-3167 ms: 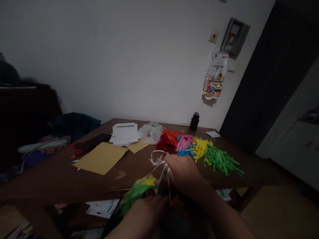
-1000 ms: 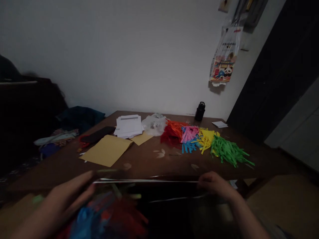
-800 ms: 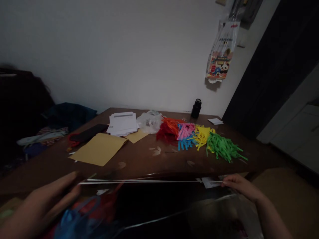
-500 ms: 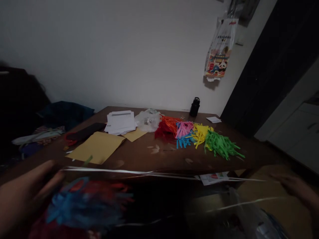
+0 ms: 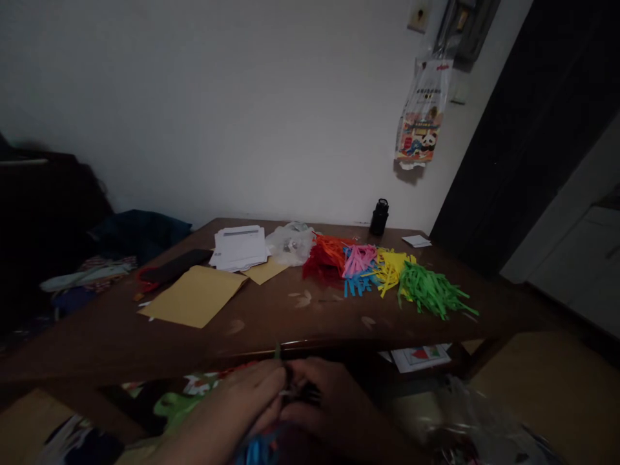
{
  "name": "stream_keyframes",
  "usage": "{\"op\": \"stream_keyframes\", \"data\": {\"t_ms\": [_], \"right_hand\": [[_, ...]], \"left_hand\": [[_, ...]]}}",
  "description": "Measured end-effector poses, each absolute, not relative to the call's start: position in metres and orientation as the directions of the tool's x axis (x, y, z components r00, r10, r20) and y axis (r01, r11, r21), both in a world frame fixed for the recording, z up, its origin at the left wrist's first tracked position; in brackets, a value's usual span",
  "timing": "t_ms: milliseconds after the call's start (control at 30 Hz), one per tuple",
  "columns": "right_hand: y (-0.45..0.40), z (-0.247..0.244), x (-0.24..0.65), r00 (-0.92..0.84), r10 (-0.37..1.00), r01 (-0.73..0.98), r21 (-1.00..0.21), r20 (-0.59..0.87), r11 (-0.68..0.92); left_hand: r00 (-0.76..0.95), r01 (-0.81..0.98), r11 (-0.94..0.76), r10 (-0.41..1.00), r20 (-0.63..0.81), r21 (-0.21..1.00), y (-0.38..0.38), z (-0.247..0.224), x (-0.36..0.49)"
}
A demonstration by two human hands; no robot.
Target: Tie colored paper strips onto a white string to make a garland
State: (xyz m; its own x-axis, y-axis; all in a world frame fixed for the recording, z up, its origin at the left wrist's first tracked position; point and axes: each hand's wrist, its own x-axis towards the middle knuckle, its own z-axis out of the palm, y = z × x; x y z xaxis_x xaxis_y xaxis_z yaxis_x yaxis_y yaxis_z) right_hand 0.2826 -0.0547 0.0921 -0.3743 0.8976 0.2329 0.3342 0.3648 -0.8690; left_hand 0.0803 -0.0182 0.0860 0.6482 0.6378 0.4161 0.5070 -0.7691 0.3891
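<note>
Low in the middle of the view, my left hand (image 5: 259, 394) and my right hand (image 5: 332, 400) meet in front of the table edge, both with fingers closed. Bits of white string (image 5: 310, 392) show between them; most of it is hidden by the fingers. Under the hands hangs a bunch of blue paper strips (image 5: 259, 450), partly out of frame. A thin green strip (image 5: 278, 351) sticks up above my left fingers.
On the brown table (image 5: 271, 307) lie fringed bunches in red (image 5: 327, 255), pink (image 5: 360, 259), yellow (image 5: 390, 266) and green (image 5: 431, 290). Brown paper (image 5: 196, 296), white papers (image 5: 239, 247), a clear plastic bag (image 5: 290, 244) and a black bottle (image 5: 380, 217) are there too.
My hands were far apart with white string stretched between them. They have come together at the centre, and the blue bunch has moved from the left to beneath them.
</note>
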Motion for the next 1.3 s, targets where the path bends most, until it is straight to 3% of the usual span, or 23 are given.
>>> {"op": "stream_keyframes", "data": {"t_ms": [100,267,367,500,600,667,767,833,1000,1100,1200,1300], "right_hand": [[-0.052,0.09,0.268,-0.319,0.932,0.329,-0.902,0.172,0.279],[-0.048,0.065,0.275,-0.152,0.984,0.337,-0.931,0.089,0.136],[-0.047,0.038,0.264,-0.22,0.975,0.314,-0.944,0.029,0.099],[-0.039,0.008,0.249,-0.331,0.944,0.296,-0.947,0.022,0.126],[-0.031,0.001,0.254,-0.352,0.936,0.269,-0.954,0.028,0.13],[-0.027,0.0,0.261,-0.34,0.94,0.251,-0.961,0.028,0.119],[-0.023,0.0,0.263,-0.315,0.949,0.237,-0.966,0.021,0.1],[-0.021,-0.001,0.258,-0.324,0.946,0.232,-0.968,0.015,0.095],[-0.021,-0.007,0.247,-0.379,0.925,0.228,-0.968,0.012,0.106],[-0.02,-0.013,0.252,-0.35,0.937,0.253,-0.961,0.013,0.108],[-0.015,-0.018,0.254,-0.335,0.942,0.265,-0.959,0.005,0.099],[-0.013,-0.019,0.248,-0.327,0.945,0.237,-0.968,-0.004,0.078]], "left_hand": [[0.667,0.506,-0.775,0.63,0.398,0.378,-0.016,0.075,0.072],[0.634,0.502,-0.703,0.696,0.339,0.504,-0.022,0.081,0.069],[0.584,0.446,-0.724,0.681,0.442,0.526,-0.026,0.084,0.081],[0.629,0.326,-0.758,0.62,0.469,0.565,-0.025,0.068,0.088],[0.49,0.351,-0.618,0.761,0.425,0.704,-0.021,0.048,0.076],[0.424,0.391,-0.464,0.857,0.292,0.795,-0.02,0.034,0.066],[0.441,0.37,-0.302,0.89,0.12,0.879,-0.022,0.015,0.064],[0.428,0.3,-0.279,0.894,0.133,0.912,-0.025,0.001,0.071],[0.408,0.219,-0.236,0.904,0.131,0.947,-0.03,-0.013,0.079],[0.504,0.399,-0.253,0.863,0.02,0.881,-0.032,0.011,0.063],[0.461,0.53,-0.282,0.888,0.008,0.8,-0.031,0.039,0.053],[0.435,0.369,-0.192,0.9,0.014,0.909,-0.028,0.037,0.068]]}}
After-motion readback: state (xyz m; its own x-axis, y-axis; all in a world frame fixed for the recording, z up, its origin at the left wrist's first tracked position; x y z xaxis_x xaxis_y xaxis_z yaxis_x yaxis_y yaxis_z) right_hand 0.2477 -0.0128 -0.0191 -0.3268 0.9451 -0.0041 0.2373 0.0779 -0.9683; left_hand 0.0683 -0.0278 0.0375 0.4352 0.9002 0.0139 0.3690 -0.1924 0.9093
